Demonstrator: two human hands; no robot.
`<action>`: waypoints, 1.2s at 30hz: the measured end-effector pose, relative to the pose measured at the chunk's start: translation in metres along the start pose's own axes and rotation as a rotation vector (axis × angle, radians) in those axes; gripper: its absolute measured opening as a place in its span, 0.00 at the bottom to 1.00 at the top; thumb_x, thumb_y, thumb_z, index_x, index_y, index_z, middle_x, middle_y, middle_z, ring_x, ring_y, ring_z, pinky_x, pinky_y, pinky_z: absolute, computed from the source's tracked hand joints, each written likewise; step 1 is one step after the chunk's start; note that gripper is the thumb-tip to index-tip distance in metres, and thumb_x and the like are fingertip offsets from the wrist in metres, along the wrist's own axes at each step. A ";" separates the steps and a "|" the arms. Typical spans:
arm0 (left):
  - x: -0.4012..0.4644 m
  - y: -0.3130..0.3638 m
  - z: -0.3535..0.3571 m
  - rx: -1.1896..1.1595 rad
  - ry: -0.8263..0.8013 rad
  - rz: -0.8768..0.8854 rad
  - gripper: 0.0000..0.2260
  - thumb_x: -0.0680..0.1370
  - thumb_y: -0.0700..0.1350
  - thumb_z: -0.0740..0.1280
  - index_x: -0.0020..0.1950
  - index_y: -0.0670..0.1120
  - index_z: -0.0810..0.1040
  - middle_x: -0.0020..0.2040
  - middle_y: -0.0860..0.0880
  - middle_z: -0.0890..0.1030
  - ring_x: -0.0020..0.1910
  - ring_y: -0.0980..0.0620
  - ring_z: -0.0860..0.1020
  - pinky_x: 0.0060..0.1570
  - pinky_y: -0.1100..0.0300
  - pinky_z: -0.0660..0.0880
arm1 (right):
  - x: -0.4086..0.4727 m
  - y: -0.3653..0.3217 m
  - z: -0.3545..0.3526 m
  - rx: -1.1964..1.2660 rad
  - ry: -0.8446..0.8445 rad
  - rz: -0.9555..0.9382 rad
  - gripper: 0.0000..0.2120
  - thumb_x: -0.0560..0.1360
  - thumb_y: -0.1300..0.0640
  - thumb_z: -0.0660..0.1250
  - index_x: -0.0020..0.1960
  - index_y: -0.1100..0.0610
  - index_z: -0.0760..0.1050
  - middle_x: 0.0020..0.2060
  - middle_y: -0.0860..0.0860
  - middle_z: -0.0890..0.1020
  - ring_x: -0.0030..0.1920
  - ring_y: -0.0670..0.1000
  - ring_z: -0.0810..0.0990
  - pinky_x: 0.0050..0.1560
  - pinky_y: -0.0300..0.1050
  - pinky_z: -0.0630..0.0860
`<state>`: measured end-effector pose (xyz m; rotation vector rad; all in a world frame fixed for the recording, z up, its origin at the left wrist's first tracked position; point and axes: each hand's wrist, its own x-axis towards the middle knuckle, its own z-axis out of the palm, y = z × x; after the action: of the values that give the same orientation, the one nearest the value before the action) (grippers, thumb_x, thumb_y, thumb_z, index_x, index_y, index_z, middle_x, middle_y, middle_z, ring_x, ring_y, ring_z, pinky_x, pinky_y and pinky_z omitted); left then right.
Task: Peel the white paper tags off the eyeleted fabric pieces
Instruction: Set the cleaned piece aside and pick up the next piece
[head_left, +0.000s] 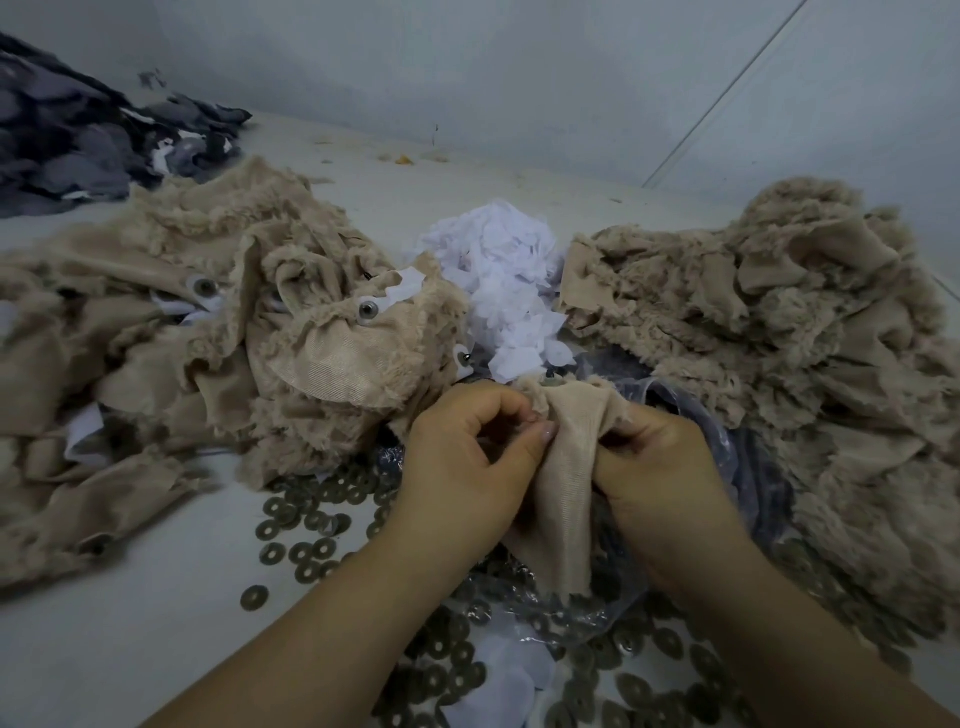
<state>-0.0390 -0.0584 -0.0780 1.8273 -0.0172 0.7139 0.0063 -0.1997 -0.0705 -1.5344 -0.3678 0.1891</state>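
I had one tan fabric piece bunched near me between both hands, its eyelet at the far top edge. My left hand curled tight, thumb and fingers pinching the cloth's left fold; my right hand gripped the right fold. I could not see a tag on it, so I judged I should spread the backing flat first, then peel slowly from one corner toward the heap of white tags beyond
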 end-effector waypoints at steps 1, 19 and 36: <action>0.000 0.000 0.000 0.012 0.000 0.015 0.03 0.74 0.37 0.73 0.40 0.42 0.82 0.39 0.49 0.81 0.41 0.53 0.79 0.44 0.61 0.77 | 0.000 -0.001 0.000 0.009 0.017 -0.013 0.15 0.74 0.70 0.71 0.48 0.51 0.86 0.44 0.53 0.88 0.46 0.53 0.87 0.43 0.40 0.82; 0.001 -0.004 -0.001 -0.273 -0.051 -0.180 0.03 0.73 0.37 0.74 0.40 0.43 0.85 0.37 0.46 0.84 0.38 0.45 0.83 0.40 0.56 0.82 | -0.004 0.002 0.004 0.289 0.103 0.186 0.16 0.65 0.55 0.75 0.50 0.62 0.85 0.48 0.60 0.87 0.50 0.59 0.87 0.49 0.51 0.84; -0.002 -0.003 0.003 -0.225 -0.002 -0.128 0.06 0.75 0.34 0.72 0.38 0.42 0.83 0.35 0.47 0.82 0.35 0.51 0.80 0.38 0.58 0.77 | -0.004 0.001 0.004 0.344 0.090 0.221 0.14 0.66 0.58 0.75 0.49 0.61 0.85 0.48 0.61 0.87 0.50 0.60 0.87 0.48 0.51 0.84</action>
<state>-0.0386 -0.0603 -0.0826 1.5989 0.0180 0.5951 0.0017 -0.1970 -0.0722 -1.2356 -0.0866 0.3372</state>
